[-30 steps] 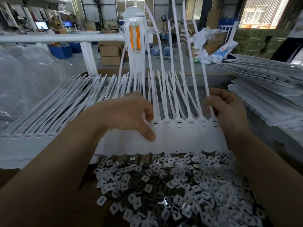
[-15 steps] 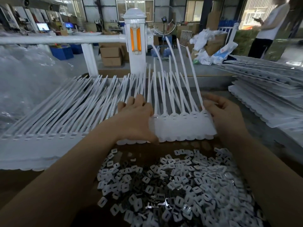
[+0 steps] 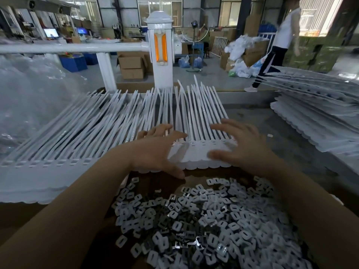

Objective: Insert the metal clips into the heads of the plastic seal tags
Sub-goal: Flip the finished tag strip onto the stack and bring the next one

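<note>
Seal tags (image 3: pixel 202 150) — smooth, matt white plastic; clips (image 3: pixel 194 226) — shiny metal mixed with pale ones; crinkled glossy film (image 3: pixel 29 98).

both hands (image 3: pixel 155 150) (image 3: pixel 240 146) flat on seal tags (image 3: pixel 200 152).

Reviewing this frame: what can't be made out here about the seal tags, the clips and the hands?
Head view, the only one:
- Left hand: covers the left end of the tag strip; the heads beneath are hidden.
- Right hand: motion-blurred, so contact with the strip is unclear.
- Head slots: too small to tell whether clips sit inside.
- Clip pile: cut off by the bottom edge and partly behind both forearms.
- Stack of strips at right: cut off by the right edge.
</note>
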Motion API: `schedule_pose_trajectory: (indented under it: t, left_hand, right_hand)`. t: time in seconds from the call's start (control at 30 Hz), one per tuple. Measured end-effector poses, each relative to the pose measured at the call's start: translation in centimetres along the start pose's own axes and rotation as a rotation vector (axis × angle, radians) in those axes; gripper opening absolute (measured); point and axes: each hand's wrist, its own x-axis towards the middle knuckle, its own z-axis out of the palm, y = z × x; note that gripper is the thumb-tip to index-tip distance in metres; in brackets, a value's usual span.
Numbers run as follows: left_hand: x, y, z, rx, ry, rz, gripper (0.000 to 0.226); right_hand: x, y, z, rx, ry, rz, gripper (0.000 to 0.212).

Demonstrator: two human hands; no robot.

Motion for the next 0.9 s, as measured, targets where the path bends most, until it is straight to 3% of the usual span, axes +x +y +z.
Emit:
schedule_pose_trajectory:
  t: [0.1, 0.2, 0.33, 0.67, 0.77, 0.83, 0.9]
  left_hand:
    - [0.0, -0.5, 0.3, -0.003, -0.086, 0.046, 0.099]
    - [0.3, -0.5, 0.6, 0.028, -0.08, 0.057, 0.086]
    - [0.6, -0.2, 0.9, 0.083, -0.017, 0.046, 0.076]
    - [-0.1, 1.0, 0.4, 0.025, -0.064, -0.01, 0.091]
    - [-0.7, 0.6, -1.4, -0.072, 0.1, -0.109, 0.075]
    - [-1.3, -0.7, -2.9, -0.008, 0.205, -0.244, 0.064]
    - [-2.1, -2.3, -4.1, 0.094, 0.14, -0.388, 0.063]
  right_hand:
    - [-0.2, -0.1, 0.8, -0.182, -0.178, -0.126, 0.086]
    - [-0.2, 0.1, 1.3, -0.297, -0.135, -0.165, 0.068]
    - [-0.1, 0.0, 1.5, -0.354, -0.057, -0.172, 0.061]
    - [-0.2, 0.3, 1.7, -0.293, -0.171, -0.129, 0.066]
    - [-0.4, 0.1, 1.6, -0.281, -0.14, -0.148, 0.078]
    - [-0.5, -0.1, 1.6, -0.311, -0.076, -0.163, 0.075]
    - [-0.5, -0.3, 1.7, -0.347, 0.019, -0.169, 0.068]
